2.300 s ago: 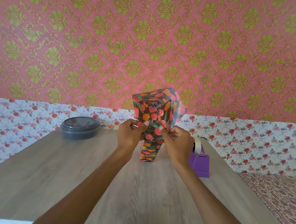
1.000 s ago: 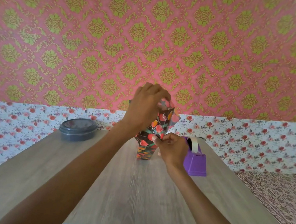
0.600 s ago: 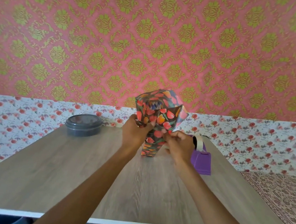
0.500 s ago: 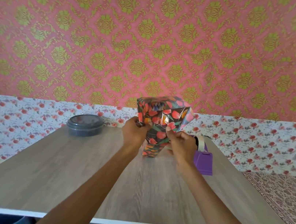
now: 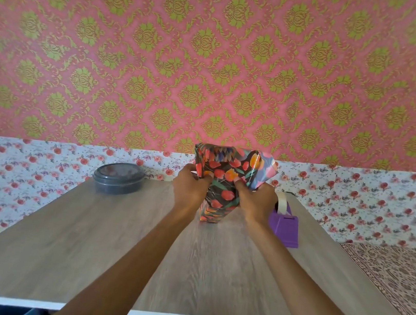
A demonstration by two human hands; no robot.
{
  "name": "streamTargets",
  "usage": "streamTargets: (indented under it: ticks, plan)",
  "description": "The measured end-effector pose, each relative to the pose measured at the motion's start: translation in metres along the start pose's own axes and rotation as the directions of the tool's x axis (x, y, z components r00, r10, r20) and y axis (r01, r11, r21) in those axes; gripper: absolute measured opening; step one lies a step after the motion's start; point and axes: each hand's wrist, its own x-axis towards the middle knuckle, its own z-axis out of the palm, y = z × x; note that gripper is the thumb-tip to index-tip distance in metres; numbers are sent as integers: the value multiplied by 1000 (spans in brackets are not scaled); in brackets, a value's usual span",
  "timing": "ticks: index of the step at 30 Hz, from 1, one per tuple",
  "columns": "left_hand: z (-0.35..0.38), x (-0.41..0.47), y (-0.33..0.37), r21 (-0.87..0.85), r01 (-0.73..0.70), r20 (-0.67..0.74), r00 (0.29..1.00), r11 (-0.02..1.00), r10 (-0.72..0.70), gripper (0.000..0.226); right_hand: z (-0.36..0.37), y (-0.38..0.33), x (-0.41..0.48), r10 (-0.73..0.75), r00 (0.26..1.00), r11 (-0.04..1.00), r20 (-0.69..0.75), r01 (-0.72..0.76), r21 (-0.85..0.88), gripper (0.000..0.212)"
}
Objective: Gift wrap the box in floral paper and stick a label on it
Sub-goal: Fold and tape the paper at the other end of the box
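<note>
Upright, glossy floral-papered box (image 5: 220, 186) — dark, red-orange tulips, left hand (image 5: 190, 189), right hand (image 5: 255, 202) both pinching paper

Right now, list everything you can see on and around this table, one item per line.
box in floral paper: one, dark with red and orange flowers, standing upright at table's far middle
tape dispenser: one, purple, right of the box
lidded container: one, dark grey, far left of table
table: one, light wood grain
wallpaper: pink with green motifs, behind
floral border: white with red roses, below wallpaper
patterned cloth: one, brownish, right of table
left hand: fingers grip the paper's left side
right hand: fingers grip the paper's right side
</note>
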Motion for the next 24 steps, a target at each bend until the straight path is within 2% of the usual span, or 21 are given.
streamTargets:
  ticks: [2, 7, 15, 21, 24]
  plan:
    - [0, 2, 0, 29, -14, -9, 1000, 999, 14, 6, 1, 1, -1, -1, 1000, 1000, -10, 1, -8, 38]
    - [1, 3, -2, -44, 66, -54, 996, 997, -68, 26, 3, 1, -3, 20, 1000, 1000, -8, -20, -2, 32]
    - [7, 1, 0, -71, 66, -64, 996, 995, -70, 13, 7, 1, -2, 32, 999, 999, -7, -32, -6, 36]
    - [14, -1, 5, -159, 101, -71, 991, 982, -113, 11, 3, 5, 7, 6, 1000, 1000, -13, -6, 1, 41]
    - [23, -6, 5, -202, 99, -77, 990, 974, -117, 20, -4, 4, 9, -3, 999, 1000, -49, 4, 10, 39]
